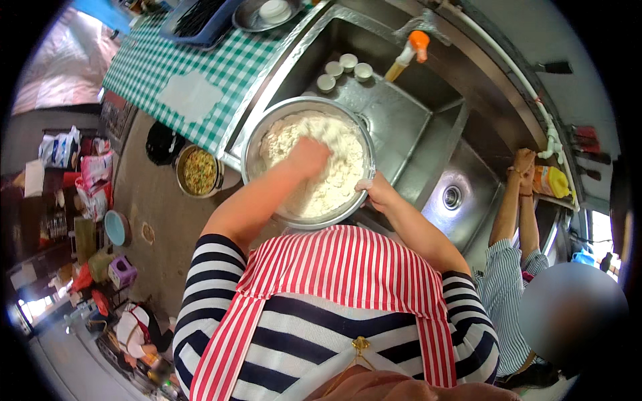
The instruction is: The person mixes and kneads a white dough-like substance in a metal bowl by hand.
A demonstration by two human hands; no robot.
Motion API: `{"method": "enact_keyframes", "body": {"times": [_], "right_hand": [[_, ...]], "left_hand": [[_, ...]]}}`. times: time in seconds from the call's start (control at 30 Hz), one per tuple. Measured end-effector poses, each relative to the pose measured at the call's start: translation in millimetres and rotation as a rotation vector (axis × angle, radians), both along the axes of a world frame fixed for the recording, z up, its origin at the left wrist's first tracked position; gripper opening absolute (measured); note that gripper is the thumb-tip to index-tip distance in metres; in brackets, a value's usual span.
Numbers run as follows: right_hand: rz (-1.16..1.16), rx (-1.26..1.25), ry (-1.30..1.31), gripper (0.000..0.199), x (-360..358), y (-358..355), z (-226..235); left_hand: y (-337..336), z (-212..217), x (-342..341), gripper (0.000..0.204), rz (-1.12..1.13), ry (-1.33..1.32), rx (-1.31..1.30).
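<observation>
At the edge of a stainless steel sink [428, 127], a large metal mixing bowl [254, 144] sat on the sink's near rim, filled with pale, crumbly flour dough [334, 184]. The person's left hand [309, 155] was pressed down into the dough near the middle of the bowl, fingers curled in a loose clench among the crumbs; how much dough that grip enclosed could not be told. The right hand [376, 190] lay on the bowl's right rim, its grip closed on the metal edge, with flour dusted on the fingers. Both forearms came up from a navy-and-white striped shirt under a red-and-white striped apron [348, 264]. Behind the bowl, inside the sink basin, stood four small white cups [345, 68] close together, and just beside them a squeeze bottle with an orange cap [409, 53] leaned tilted. To the left of the sink, a table covered in a green checked cloth [180, 73] carried a dark blue tray [200, 20] and a round metal dish [257, 17]. Below that table, on the floor, a pot of chopped yellow and green food [199, 172] stood near a black round lid [162, 142]. At the right, another person in a pale striped shirt [498, 287] reached both hands [523, 167] up toward a white pipe [552, 144], near a yellow bottle [554, 182].
</observation>
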State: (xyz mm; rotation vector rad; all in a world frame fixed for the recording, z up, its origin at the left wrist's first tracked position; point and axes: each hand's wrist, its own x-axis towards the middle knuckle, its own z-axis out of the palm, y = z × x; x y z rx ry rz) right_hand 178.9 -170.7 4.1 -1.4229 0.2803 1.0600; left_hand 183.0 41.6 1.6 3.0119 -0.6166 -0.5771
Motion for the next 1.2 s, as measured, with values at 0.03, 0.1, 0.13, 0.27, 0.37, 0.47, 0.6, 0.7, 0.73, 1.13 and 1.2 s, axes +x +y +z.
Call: {"method": "enact_keyframes", "body": {"times": [0.03, 0.1, 0.13, 0.27, 0.37, 0.47, 0.6, 0.7, 0.73, 1.13, 1.2], "right_hand": [[-0.029, 0.026, -0.025, 0.039, 14, -11, 1], [-0.088, 0.086, -0.063, 0.042, 44, -28, 7], [-0.047, 0.051, -0.054, 0.047, 62, -34, 11], [0.062, -0.088, -0.205, 0.054, 123, -28, 35], [0.139, -0.039, -0.261, 0.056, 150, -19, 34], [0.156, 0.006, -0.170, 0.056, 161, -19, 19], [0.180, 0.018, -0.105, 0.052, 166, -12, -8], [0.121, 0.008, -0.133, 0.047, 176, -10, -22], [0.095, -0.003, -0.130, 0.045, 174, -13, -27], [-0.053, 0.041, -0.093, 0.050, 202, -54, -2], [-0.040, -0.006, -0.120, 0.051, 190, -48, -3]], "left_hand": [[2, 3, 25, 0.018, 0.072, -0.031, 0.005], [-1, 18, 60, 0.017, 0.118, -0.156, 0.026], [-4, 23, 77, 0.017, 0.144, -0.222, 0.036], [-30, 22, 124, 0.022, 0.301, -0.038, -0.186], [-35, 11, 98, 0.027, -0.030, 0.037, -0.215], [-40, 42, 78, 0.023, -0.255, 0.249, -0.081], [-32, -1, 76, 0.017, -0.211, 0.108, -0.081], [-19, -37, 109, 0.015, 0.005, 0.012, 0.024], [-8, -52, 121, 0.017, 0.107, -0.065, -0.020], [-46, 29, 154, 0.020, -0.450, 0.220, -0.058], [-38, 4, 145, 0.016, -0.489, 0.142, -0.043]]}}
